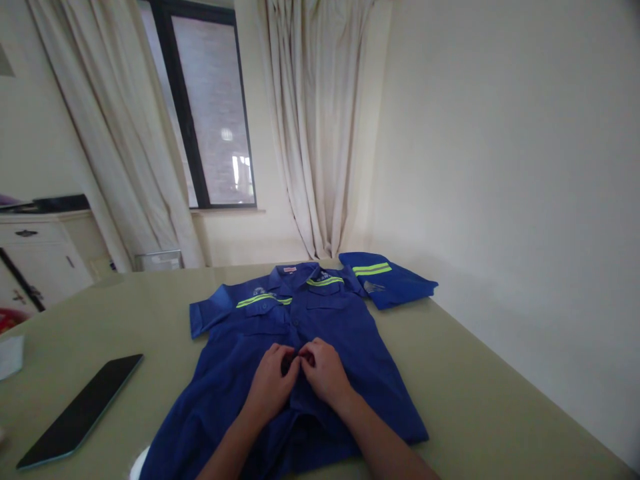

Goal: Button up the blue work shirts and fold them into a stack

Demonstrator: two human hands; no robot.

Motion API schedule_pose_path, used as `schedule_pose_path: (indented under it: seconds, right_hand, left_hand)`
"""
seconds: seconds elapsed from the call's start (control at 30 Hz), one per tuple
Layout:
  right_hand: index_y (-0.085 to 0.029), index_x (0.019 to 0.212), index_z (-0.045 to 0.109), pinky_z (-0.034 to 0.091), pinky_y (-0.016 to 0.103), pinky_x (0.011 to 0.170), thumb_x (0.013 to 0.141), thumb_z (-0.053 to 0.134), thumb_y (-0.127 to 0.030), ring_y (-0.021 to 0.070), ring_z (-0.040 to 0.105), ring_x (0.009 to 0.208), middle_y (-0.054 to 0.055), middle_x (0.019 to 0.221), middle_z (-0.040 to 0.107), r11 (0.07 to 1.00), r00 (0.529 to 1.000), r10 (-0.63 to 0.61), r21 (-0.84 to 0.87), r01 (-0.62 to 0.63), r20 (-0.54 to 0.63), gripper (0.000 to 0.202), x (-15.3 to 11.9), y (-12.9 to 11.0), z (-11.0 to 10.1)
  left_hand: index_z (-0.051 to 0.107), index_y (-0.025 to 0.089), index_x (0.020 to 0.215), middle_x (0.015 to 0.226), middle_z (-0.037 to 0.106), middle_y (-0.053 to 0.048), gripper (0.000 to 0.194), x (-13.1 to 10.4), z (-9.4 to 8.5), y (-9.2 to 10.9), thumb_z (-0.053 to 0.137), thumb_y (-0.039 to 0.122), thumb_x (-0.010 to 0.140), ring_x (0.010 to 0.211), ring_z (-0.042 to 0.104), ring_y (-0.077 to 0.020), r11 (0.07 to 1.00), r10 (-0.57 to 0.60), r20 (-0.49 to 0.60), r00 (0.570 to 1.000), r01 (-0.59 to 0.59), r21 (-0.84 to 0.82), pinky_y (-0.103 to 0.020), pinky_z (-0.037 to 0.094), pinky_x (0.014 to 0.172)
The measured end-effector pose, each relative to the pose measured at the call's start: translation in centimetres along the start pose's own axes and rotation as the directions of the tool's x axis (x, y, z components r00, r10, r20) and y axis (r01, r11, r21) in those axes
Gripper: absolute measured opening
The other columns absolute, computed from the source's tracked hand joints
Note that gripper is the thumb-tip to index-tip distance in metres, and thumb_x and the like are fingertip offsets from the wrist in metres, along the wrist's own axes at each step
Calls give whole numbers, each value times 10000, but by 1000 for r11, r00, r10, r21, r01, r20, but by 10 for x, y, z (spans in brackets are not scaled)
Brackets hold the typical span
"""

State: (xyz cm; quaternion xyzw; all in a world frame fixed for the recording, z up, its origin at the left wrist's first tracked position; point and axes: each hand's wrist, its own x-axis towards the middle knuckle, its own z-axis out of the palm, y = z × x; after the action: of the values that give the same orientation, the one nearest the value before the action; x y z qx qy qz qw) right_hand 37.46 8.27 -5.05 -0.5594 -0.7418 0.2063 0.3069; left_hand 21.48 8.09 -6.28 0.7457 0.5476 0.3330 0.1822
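A blue short-sleeved shirt (350, 340) with yellow-green stripes across the chest lies spread on the table, its collar at the far side. Both hands meet at the middle of its front opening, below the chest pockets. My left hand (274, 379) is closed in a pinch on the shirt's front edge. Pinched on the same edge, my right hand (323, 372) touches the left at the fingertips. Whatever small part sits between the fingertips is hidden. Around the hands the cloth is slightly wrinkled, and the lower hem is lifted in folds between the forearms.
A folded blue garment (400, 283) with a striped band lies beyond the shirt's right sleeve. A dark tablet (83, 410) rests on the green table (480, 387) at the left. Part of a white round object (139, 463) shows at the near edge. The wall borders the table's right side.
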Motion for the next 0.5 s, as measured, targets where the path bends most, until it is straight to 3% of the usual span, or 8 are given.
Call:
schedule_pose_path:
  seconds: [0.2, 0.33, 0.5]
  right_hand:
    - [-237, 938, 708, 465, 243, 732, 859, 648, -194, 164, 656, 852, 9, 941, 678, 998, 999, -25, -56, 24, -22, 108, -6, -7, -8]
    - [-249, 968, 688, 472, 258, 793, 887, 626, -205, 189, 642, 957, 24, 990, 669, 986, 989, -103, -141, 88, -102, 112, -11, -14, -9]
    - [-240, 962, 682, 479, 262, 826, 924, 606, -222, 183, 638, 947, 22, 969, 664, 985, 981, -132, -128, 114, -141, 87, -11, -13, -7]
  left_hand:
    - [665, 211, 925, 885, 734, -43, 217, 7, -5, -3, 515, 365, 892, 853, 691, -228, 960, -126, 39, 991, 132, -245, -337, 513, 799]
    - [675, 205, 903, 877, 745, -44, 268, 9, -6, -3, 547, 441, 892, 849, 702, -232, 918, -142, -3, 990, 131, -374, -332, 523, 783]
    - [683, 203, 911, 905, 765, -56, 280, 8, -8, -2, 590, 464, 866, 903, 718, -249, 888, -167, -18, 986, 142, -436, -344, 540, 811]
